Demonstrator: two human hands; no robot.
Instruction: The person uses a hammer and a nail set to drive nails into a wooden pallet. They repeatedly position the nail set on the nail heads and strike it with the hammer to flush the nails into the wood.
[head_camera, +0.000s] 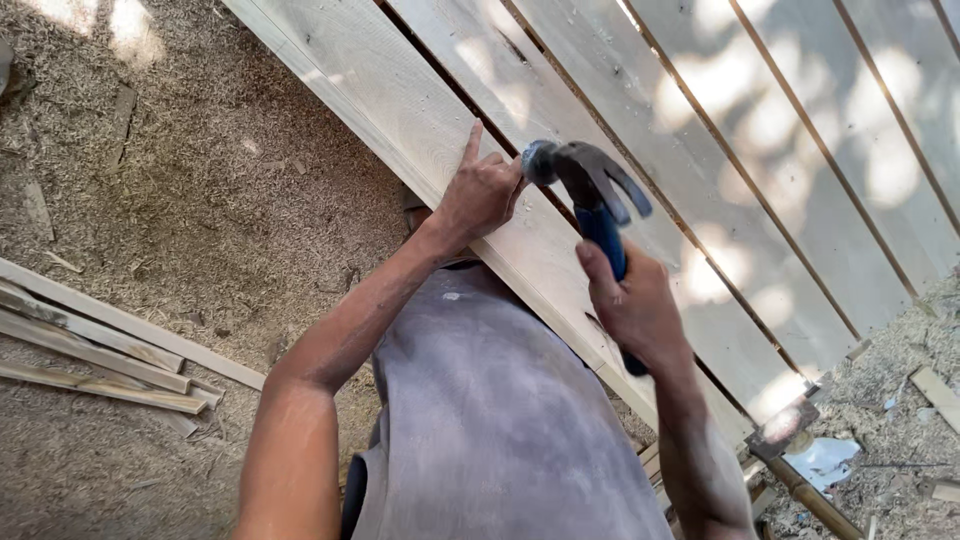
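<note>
My right hand (632, 300) grips the blue handle of a claw hammer (588, 180), whose dark steel head is close to my left hand. My left hand (480, 190) rests on a pale wooden plank (420, 110), index finger stretched out, other fingers pinched together next to the hammer face. Whatever the pinched fingers hold is too small to see. The plank is the nearest of several boards (700, 130) laid side by side with narrow gaps between them.
Sawdust and wood shavings cover the ground (200, 200). Thin wooden strips (100, 350) lie in a pile at the left. A second hammer (795, 450) with a wooden handle lies at the lower right beside scraps.
</note>
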